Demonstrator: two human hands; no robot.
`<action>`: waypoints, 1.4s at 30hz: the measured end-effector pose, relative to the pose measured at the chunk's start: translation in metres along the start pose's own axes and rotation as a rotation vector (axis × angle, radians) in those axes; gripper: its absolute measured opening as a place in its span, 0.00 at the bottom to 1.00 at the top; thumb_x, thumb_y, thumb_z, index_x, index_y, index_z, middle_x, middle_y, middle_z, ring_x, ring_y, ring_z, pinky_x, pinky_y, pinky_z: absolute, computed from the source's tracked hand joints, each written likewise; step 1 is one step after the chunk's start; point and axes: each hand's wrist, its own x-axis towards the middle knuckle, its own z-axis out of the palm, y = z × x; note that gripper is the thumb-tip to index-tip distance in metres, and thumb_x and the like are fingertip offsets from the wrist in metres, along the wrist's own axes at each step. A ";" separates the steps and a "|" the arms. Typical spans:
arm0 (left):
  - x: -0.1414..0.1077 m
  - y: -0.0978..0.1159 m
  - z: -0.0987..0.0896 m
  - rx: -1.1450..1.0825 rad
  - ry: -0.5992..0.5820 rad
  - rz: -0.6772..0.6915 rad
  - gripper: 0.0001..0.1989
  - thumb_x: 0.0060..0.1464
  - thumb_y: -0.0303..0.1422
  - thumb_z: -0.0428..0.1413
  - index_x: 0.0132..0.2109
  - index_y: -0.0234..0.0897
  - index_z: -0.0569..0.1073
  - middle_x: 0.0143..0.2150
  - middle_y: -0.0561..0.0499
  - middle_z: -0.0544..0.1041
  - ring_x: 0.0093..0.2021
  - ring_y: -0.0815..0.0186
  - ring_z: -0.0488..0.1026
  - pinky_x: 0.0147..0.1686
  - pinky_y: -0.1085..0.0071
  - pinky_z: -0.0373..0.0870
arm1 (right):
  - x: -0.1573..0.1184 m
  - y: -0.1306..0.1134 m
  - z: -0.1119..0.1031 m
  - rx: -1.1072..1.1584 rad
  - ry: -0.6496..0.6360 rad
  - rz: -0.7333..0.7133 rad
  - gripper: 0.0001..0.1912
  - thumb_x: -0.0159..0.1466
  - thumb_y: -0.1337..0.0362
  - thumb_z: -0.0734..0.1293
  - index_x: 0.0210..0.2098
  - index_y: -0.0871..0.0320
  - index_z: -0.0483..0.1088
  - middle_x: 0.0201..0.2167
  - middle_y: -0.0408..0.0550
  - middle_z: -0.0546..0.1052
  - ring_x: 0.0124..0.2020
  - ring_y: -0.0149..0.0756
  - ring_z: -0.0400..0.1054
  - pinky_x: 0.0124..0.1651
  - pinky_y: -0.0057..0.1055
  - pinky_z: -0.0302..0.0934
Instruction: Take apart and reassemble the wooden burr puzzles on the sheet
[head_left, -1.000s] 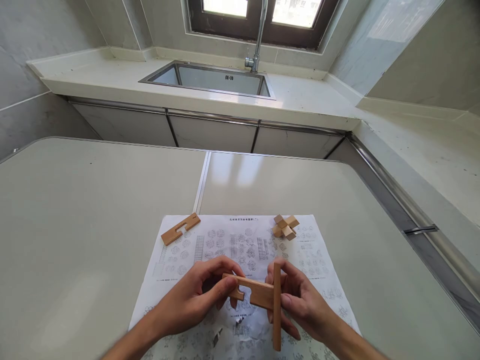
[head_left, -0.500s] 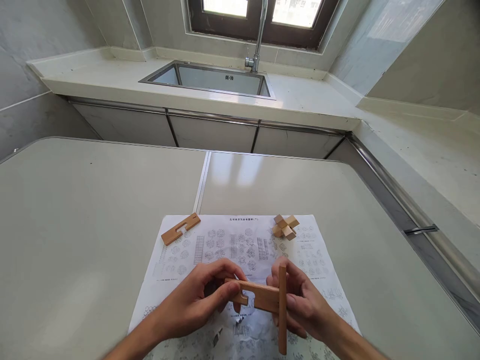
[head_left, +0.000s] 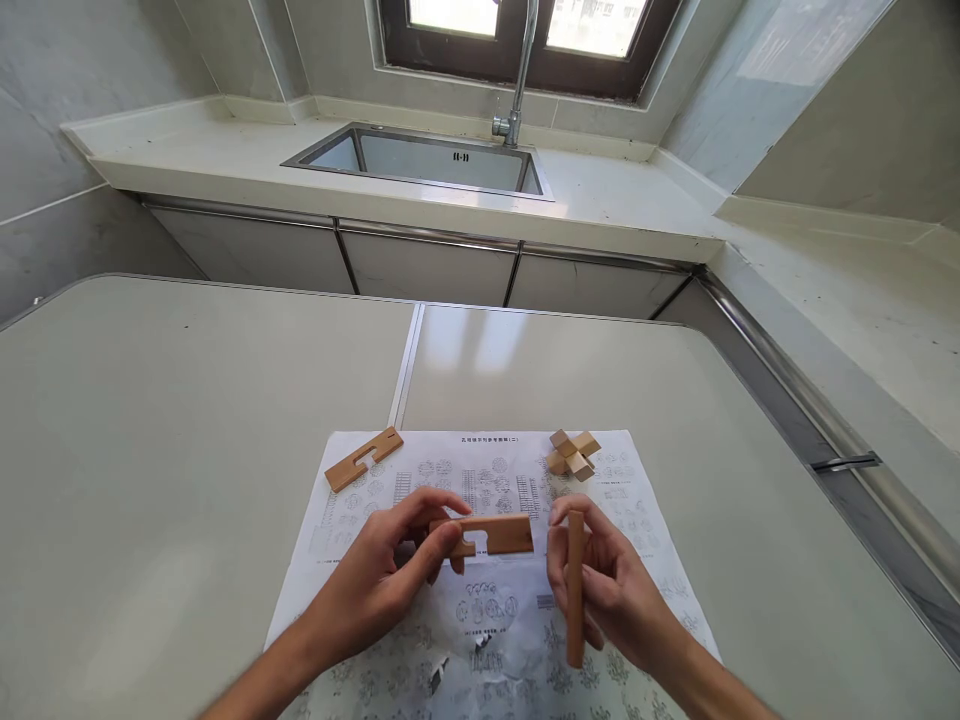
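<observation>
Pinched between the thumb and fingers of my left hand (head_left: 405,560) is a flat notched wooden piece (head_left: 510,534), held level with its free end to the right. My right hand (head_left: 600,575) grips a second wooden piece (head_left: 575,590), upright and seen edge-on. A gap separates the two pieces. Both are above a printed paper sheet (head_left: 487,585) with small diagrams and a torn spot. Another notched wooden piece (head_left: 364,460) lies at the sheet's top left corner. A cross-shaped block assembly (head_left: 574,455) sits near its top right.
The sheet rests on a light table (head_left: 187,430) with a seam (head_left: 406,365) running away from me. Beyond it are a counter (head_left: 615,200), a sink (head_left: 420,155) with a faucet (head_left: 514,100), and a window. Another counter runs along the right.
The two held pieces, which touched or crossed before, are now apart. My left hand has moved up and left with its piece; my right hand has shifted slightly right and up.
</observation>
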 end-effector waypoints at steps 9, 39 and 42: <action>0.000 -0.020 0.006 0.433 0.318 0.210 0.11 0.73 0.39 0.52 0.56 0.43 0.73 0.33 0.55 0.82 0.28 0.67 0.77 0.30 0.72 0.73 | -0.008 0.010 0.013 -0.465 0.149 -0.248 0.15 0.74 0.57 0.66 0.59 0.47 0.65 0.34 0.43 0.76 0.29 0.36 0.73 0.30 0.31 0.72; 0.005 -0.029 0.010 0.925 0.282 0.520 0.04 0.73 0.32 0.53 0.47 0.37 0.71 0.36 0.49 0.80 0.34 0.59 0.74 0.33 0.64 0.70 | 0.001 0.004 0.009 -1.107 0.325 -0.438 0.21 0.71 0.68 0.63 0.62 0.51 0.69 0.50 0.52 0.73 0.46 0.44 0.75 0.46 0.40 0.77; 0.006 -0.028 0.011 0.944 0.285 0.534 0.04 0.73 0.32 0.52 0.47 0.37 0.71 0.35 0.50 0.79 0.33 0.59 0.74 0.33 0.64 0.70 | 0.002 0.006 0.006 -1.180 0.320 -0.437 0.21 0.70 0.68 0.64 0.61 0.51 0.69 0.51 0.53 0.72 0.52 0.48 0.73 0.51 0.45 0.76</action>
